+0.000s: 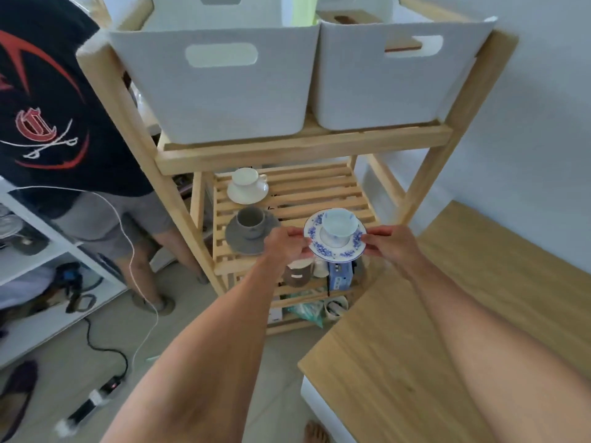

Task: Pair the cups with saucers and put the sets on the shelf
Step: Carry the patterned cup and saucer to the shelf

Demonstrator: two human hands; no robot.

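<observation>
A white cup [338, 226] stands upright on a blue-patterned white saucer [348, 252]. My left hand [286, 243] grips the saucer's left rim and my right hand [390, 243] grips its right rim, holding the set above the front right of the slatted wooden shelf [307, 193]. On that shelf a grey cup on a grey saucer [251, 230] sits at the front left. Behind it, at the back left, is a white cup on a white saucer [247, 185].
Two white bins [217, 87] [399, 75] fill the shelf above. Lower shelves hold jars and a blue box [340, 276]. A wooden table [447, 330] lies at right. Another person [64, 123] stands at left, with cables and a power strip [96, 401] on the floor.
</observation>
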